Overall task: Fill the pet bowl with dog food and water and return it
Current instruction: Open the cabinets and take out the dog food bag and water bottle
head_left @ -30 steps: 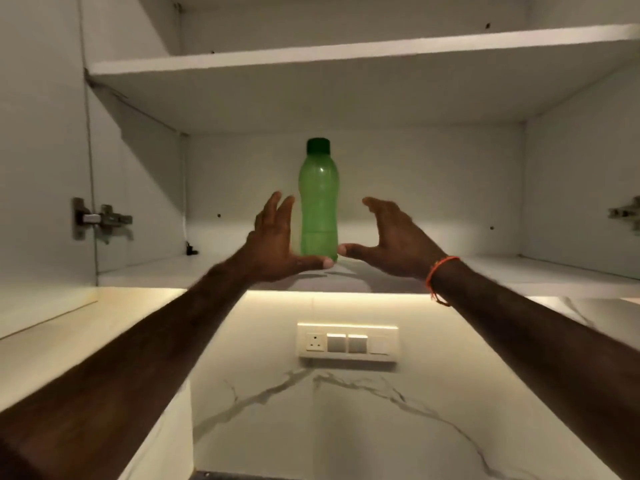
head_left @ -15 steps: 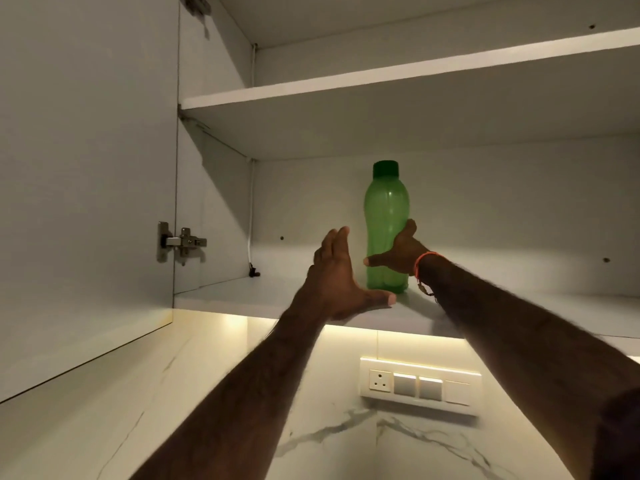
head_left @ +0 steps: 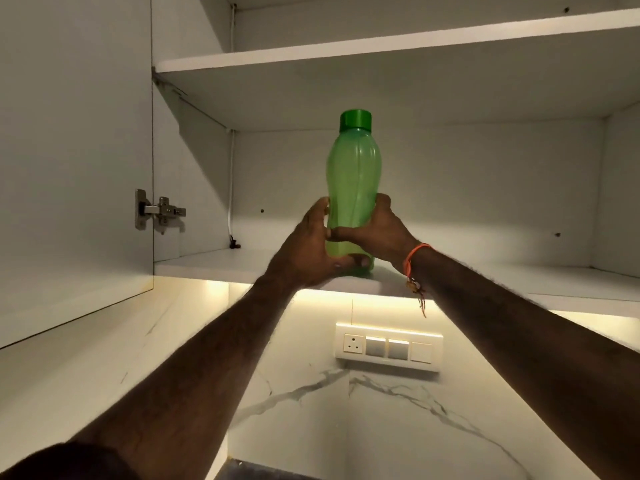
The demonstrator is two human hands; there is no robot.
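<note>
A translucent green bottle (head_left: 353, 174) with a darker green screw cap stands upright on the lower shelf (head_left: 214, 263) of an open white wall cabinet, near its front edge. My left hand (head_left: 308, 247) wraps the bottle's lower left side, thumb across the base. My right hand (head_left: 379, 230), with an orange thread band at the wrist, grips the lower right side. Both hands cover the bottom third of the bottle. No pet bowl or dog food is in view.
The cabinet door (head_left: 72, 161) hangs open at the left with a metal hinge (head_left: 159, 211). An upper shelf (head_left: 381, 46) sits above the bottle. Below the lit cabinet underside, a switch panel (head_left: 388, 348) is mounted on the marble wall.
My left hand has closed onto the bottle's left side, and my right hand has tightened around its right side. The view has moved closer to the cabinet.
</note>
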